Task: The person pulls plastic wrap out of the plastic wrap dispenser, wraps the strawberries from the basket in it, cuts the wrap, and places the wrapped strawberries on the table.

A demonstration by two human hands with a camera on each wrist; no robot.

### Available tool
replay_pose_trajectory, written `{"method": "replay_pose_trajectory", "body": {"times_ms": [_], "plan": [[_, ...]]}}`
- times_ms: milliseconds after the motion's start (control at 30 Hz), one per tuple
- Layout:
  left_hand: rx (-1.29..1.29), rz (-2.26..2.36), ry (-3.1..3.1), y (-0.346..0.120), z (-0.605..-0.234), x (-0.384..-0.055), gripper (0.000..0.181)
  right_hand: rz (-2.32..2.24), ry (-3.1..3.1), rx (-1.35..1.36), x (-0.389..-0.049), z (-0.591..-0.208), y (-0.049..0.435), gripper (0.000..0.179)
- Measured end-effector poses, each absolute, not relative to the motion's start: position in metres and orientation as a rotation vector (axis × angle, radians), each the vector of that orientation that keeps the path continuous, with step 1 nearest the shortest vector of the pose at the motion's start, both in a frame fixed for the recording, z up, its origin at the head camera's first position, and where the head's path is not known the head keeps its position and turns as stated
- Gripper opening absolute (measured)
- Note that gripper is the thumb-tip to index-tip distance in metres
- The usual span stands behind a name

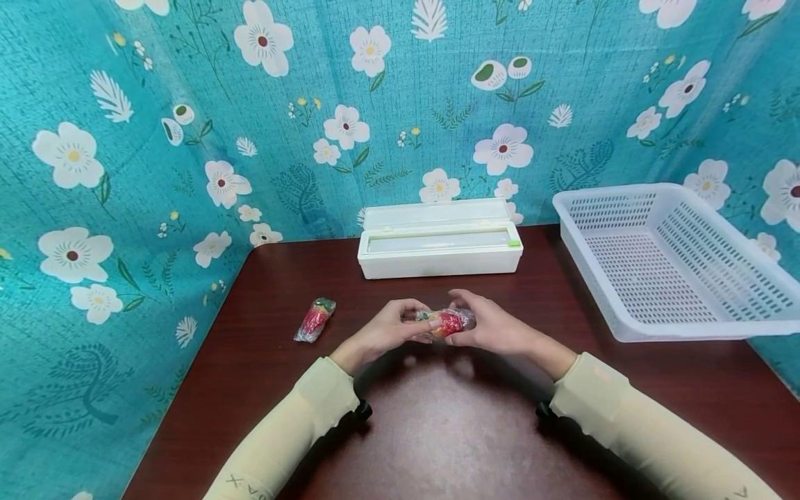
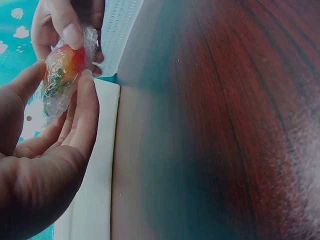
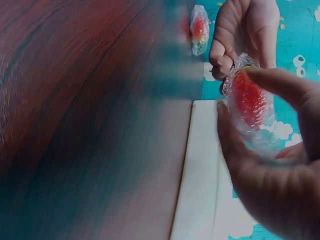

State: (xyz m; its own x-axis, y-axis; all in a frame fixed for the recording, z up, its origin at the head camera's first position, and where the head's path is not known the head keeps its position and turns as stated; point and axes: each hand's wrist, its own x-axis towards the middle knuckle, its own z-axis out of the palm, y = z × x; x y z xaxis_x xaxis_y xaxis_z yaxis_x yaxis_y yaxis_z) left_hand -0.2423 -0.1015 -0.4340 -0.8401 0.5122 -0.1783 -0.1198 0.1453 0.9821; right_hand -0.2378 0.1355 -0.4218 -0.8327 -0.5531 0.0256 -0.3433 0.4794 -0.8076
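Between both hands is a red and yellow fruit with a green top, wrapped in crinkled clear plastic film; it looks like a strawberry. My left hand grips its green end, thumb on one side and fingers on the other. The red end is held by my right hand, whose thumb presses the film in the right wrist view. In the left wrist view the wrapped fruit shows its leafy end towards the left palm. A second film-wrapped fruit lies on the table to the left of the hands.
Behind the hands stands a long white cling film dispenser, its transparent lid raised and a green slider at its right end. A white perforated plastic basket sits at the right. A teal floral cloth hangs behind the dark red table.
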Motion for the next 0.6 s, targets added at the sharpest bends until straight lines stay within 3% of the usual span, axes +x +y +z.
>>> {"method": "replay_pose_trajectory", "body": {"times_ms": [267, 600], "plan": [[0.321, 1.791, 1.91, -0.1018, -0.4349, -0.2414, 0.028, -1.14, 2.587, -0.863, -0.2332, -0.4207, 0.131, 0.052], [0.275, 1.782, 1.845, -0.1046, -0.4291, -0.2406, 0.04, -1.184, 2.663, -1.07, -0.2343, -0.4262, 0.1294, 0.041]]}}
